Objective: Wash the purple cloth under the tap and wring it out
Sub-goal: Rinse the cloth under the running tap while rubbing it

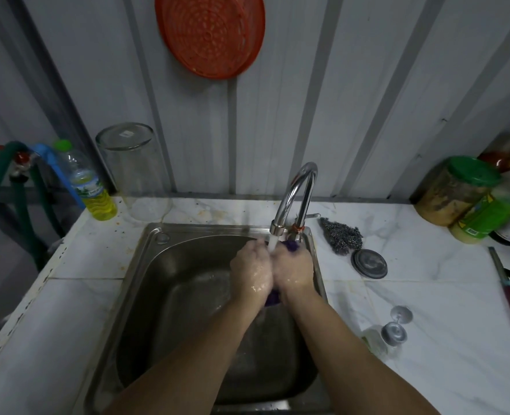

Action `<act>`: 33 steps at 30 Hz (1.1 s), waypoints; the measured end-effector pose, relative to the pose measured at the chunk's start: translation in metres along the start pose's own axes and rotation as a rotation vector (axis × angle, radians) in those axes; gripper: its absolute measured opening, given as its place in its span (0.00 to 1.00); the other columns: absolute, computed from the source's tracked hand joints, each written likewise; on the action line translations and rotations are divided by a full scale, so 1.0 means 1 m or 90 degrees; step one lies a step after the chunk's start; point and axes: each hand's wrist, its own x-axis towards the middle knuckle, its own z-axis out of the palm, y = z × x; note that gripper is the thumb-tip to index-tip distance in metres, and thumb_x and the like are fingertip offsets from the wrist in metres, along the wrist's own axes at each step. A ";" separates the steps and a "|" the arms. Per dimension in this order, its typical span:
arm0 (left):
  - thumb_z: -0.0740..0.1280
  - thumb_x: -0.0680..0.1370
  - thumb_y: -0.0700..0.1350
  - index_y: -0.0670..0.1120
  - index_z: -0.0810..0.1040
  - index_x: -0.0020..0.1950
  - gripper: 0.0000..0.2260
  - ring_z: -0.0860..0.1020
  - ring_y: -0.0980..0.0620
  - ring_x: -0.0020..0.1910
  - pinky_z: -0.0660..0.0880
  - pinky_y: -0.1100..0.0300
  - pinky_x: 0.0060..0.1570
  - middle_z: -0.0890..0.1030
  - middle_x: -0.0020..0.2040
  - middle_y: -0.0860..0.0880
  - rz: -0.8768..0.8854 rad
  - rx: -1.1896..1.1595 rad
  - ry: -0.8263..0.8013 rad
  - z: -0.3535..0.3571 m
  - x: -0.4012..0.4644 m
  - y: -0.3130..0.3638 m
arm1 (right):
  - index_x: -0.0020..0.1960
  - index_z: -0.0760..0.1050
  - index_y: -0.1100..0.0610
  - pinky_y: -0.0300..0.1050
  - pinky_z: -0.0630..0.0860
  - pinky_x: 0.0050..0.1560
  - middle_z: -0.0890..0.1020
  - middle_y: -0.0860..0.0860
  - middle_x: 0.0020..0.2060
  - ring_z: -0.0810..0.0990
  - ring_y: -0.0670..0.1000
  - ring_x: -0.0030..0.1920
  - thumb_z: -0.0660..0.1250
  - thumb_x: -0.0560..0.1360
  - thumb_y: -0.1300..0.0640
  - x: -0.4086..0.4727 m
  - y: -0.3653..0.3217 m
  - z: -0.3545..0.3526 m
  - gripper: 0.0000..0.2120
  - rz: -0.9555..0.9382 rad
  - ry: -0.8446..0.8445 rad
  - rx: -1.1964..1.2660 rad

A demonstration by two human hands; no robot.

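Steel sink (pixel 146 265), tap (pixel 292 199) running | left hand (pixel 252 269), right hand (pixel 292 268) clamped on purple cloth (pixel 291 245) between them | soft, sodden, slippery; hold both ends.

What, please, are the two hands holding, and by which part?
Both the left hand and right hand clasp the purple cloth, bunched between them, around its middle.

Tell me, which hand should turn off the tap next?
Probably the right hand. The tap stands at the sink's back right corner, its lever pointing right, just beyond that hand. The left hand could keep its grip on the purple cloth.
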 end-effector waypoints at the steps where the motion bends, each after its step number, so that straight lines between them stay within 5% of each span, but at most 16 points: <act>1: 0.57 0.85 0.50 0.54 0.75 0.37 0.18 0.78 0.59 0.34 0.68 0.68 0.29 0.79 0.34 0.55 0.033 0.026 0.000 -0.001 -0.002 -0.002 | 0.41 0.80 0.60 0.54 0.83 0.41 0.86 0.59 0.35 0.85 0.58 0.37 0.66 0.76 0.57 0.000 -0.001 -0.001 0.08 0.054 -0.020 0.014; 4: 0.59 0.84 0.51 0.51 0.77 0.43 0.13 0.77 0.59 0.34 0.68 0.70 0.29 0.78 0.35 0.56 0.127 0.099 -0.045 -0.010 -0.004 -0.008 | 0.45 0.82 0.59 0.58 0.84 0.45 0.87 0.59 0.39 0.86 0.60 0.41 0.69 0.75 0.49 0.003 -0.003 -0.010 0.12 0.153 -0.081 0.085; 6: 0.65 0.81 0.52 0.55 0.77 0.52 0.03 0.81 0.57 0.42 0.74 0.68 0.40 0.81 0.43 0.57 0.122 0.068 -0.165 -0.020 0.000 -0.012 | 0.53 0.82 0.58 0.61 0.83 0.53 0.87 0.59 0.46 0.86 0.61 0.47 0.69 0.77 0.48 0.008 -0.005 -0.017 0.14 0.159 -0.091 0.136; 8: 0.73 0.74 0.51 0.60 0.77 0.55 0.12 0.84 0.55 0.49 0.80 0.57 0.51 0.84 0.49 0.55 0.079 0.034 -0.328 -0.030 0.005 -0.013 | 0.56 0.81 0.58 0.62 0.82 0.55 0.87 0.60 0.47 0.86 0.61 0.48 0.66 0.78 0.51 0.012 -0.009 -0.024 0.13 0.154 -0.084 0.186; 10: 0.78 0.68 0.50 0.60 0.77 0.55 0.18 0.84 0.54 0.51 0.80 0.53 0.55 0.86 0.51 0.54 0.045 0.087 -0.402 -0.036 0.009 -0.010 | 0.55 0.78 0.61 0.58 0.85 0.46 0.85 0.60 0.42 0.86 0.59 0.41 0.64 0.78 0.57 0.011 -0.015 -0.030 0.10 0.150 -0.082 0.220; 13: 0.81 0.64 0.49 0.52 0.82 0.53 0.19 0.85 0.53 0.48 0.81 0.58 0.48 0.87 0.48 0.53 0.013 0.131 -0.399 -0.042 0.016 -0.001 | 0.51 0.78 0.61 0.52 0.85 0.37 0.85 0.58 0.38 0.86 0.56 0.35 0.66 0.79 0.60 0.009 -0.025 -0.039 0.05 0.118 -0.097 0.177; 17: 0.80 0.69 0.42 0.44 0.82 0.56 0.17 0.86 0.46 0.51 0.83 0.49 0.55 0.87 0.51 0.46 -0.035 0.066 -0.425 -0.045 0.019 0.006 | 0.53 0.81 0.62 0.61 0.84 0.53 0.86 0.63 0.47 0.86 0.63 0.49 0.71 0.79 0.54 0.014 -0.042 -0.051 0.11 0.060 -0.143 0.050; 22: 0.79 0.71 0.44 0.50 0.85 0.52 0.11 0.86 0.52 0.46 0.83 0.48 0.53 0.88 0.46 0.51 0.057 0.104 -0.340 -0.045 0.019 0.013 | 0.56 0.80 0.66 0.62 0.83 0.55 0.86 0.64 0.50 0.86 0.63 0.51 0.71 0.79 0.53 0.023 -0.060 -0.062 0.16 0.107 -0.212 -0.029; 27: 0.76 0.75 0.45 0.52 0.77 0.70 0.24 0.80 0.56 0.54 0.77 0.57 0.55 0.79 0.53 0.62 0.145 0.164 -0.267 -0.047 0.017 0.011 | 0.56 0.80 0.65 0.49 0.86 0.43 0.88 0.61 0.47 0.88 0.57 0.46 0.68 0.81 0.53 0.031 -0.068 -0.068 0.14 0.171 -0.299 -0.092; 31: 0.77 0.74 0.44 0.52 0.82 0.64 0.19 0.85 0.52 0.53 0.80 0.47 0.60 0.86 0.52 0.55 0.050 0.044 -0.292 -0.047 0.021 0.006 | 0.55 0.81 0.59 0.45 0.83 0.37 0.86 0.55 0.43 0.85 0.54 0.39 0.64 0.81 0.43 0.051 -0.080 -0.077 0.19 0.155 -0.312 -0.257; 33: 0.76 0.74 0.44 0.55 0.84 0.59 0.14 0.86 0.50 0.51 0.81 0.44 0.58 0.88 0.51 0.52 0.012 0.014 -0.286 -0.046 0.022 0.004 | 0.50 0.80 0.59 0.47 0.82 0.35 0.85 0.56 0.44 0.83 0.56 0.39 0.63 0.81 0.49 0.069 -0.087 -0.086 0.14 0.114 -0.234 -0.330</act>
